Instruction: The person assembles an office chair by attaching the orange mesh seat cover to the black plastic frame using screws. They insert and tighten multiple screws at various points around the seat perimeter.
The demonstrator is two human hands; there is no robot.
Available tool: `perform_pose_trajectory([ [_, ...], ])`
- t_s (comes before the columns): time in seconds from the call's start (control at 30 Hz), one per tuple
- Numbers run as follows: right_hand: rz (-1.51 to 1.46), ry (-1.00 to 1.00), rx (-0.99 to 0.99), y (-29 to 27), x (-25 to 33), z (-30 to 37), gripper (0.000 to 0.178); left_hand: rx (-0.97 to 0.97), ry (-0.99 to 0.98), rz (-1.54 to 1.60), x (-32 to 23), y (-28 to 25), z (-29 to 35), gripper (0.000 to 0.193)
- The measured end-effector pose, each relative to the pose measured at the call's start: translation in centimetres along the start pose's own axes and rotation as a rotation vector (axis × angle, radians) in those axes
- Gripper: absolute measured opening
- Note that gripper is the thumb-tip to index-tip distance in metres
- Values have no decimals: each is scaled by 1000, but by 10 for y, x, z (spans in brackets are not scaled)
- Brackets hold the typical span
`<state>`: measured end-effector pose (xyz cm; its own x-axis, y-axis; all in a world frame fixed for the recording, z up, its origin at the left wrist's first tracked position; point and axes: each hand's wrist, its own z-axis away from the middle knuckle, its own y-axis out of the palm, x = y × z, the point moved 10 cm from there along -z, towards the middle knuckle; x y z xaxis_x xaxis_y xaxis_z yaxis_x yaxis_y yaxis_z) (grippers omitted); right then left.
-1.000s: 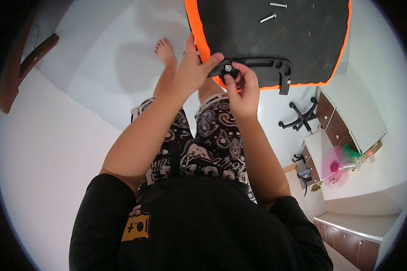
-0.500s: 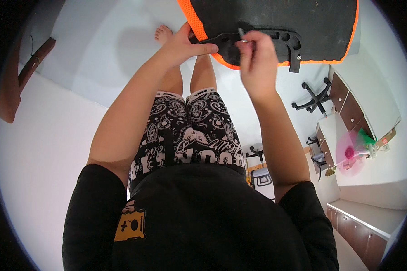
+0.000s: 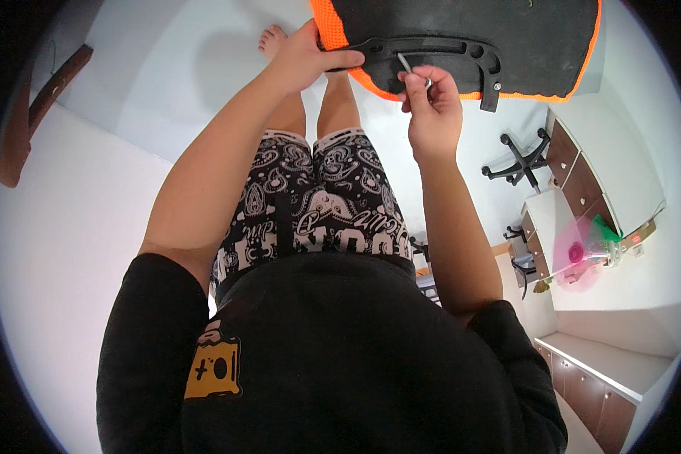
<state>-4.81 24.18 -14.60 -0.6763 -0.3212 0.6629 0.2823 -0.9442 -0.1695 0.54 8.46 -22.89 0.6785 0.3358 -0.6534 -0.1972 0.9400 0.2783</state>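
Note:
A black padded panel (image 3: 541, 45) with orange mesh edging, like a chair seat or back, stands in front of me at the top. Along its lower edge lies a curved black plastic bracket (image 3: 490, 57) with several openings; a silver screw shows near its right end. My left hand (image 3: 310, 57) clasps the bracket's left end at the orange corner, thumb on top, the other fingers mostly hidden. Between the thumb and fingers of my right hand (image 3: 435, 106) is a thin silver metal rod (image 3: 405, 63). Its tip points up-left at the bracket; whether it touches is unclear.
Wheeled chair bases (image 3: 519, 160) stand on the floor to the right, near a white desk with brown drawers (image 3: 564, 155). A pink and green plastic bag (image 3: 579, 253) lies farther down. Low cabinets (image 3: 590, 382) are at lower right; a brown wooden piece (image 3: 57, 94) is at left.
My right hand has moved slightly down and away from the bracket, with the metal rod now showing more plainly in its fingers. My left hand keeps its hold.

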Motion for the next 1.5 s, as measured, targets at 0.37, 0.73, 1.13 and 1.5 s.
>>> perform_pose_trajectory([
  [0.37, 259, -132, 78, 26, 1, 21, 12, -54, 48, -298, 4, -21, 21, 60],
  [0.73, 886, -462, 149, 71, 25, 24, 16, 103, 15, -150, 58, -30, 16, 65],
  [1.13, 559, -245, 85, 30, 8, 24, 14, 133, 36, -151, 50, -18, 35, 67],
  [1.5, 287, -113, 134, 38, -23, 30, 14, -48, -375, -90, 82, -33, 51, 66],
])
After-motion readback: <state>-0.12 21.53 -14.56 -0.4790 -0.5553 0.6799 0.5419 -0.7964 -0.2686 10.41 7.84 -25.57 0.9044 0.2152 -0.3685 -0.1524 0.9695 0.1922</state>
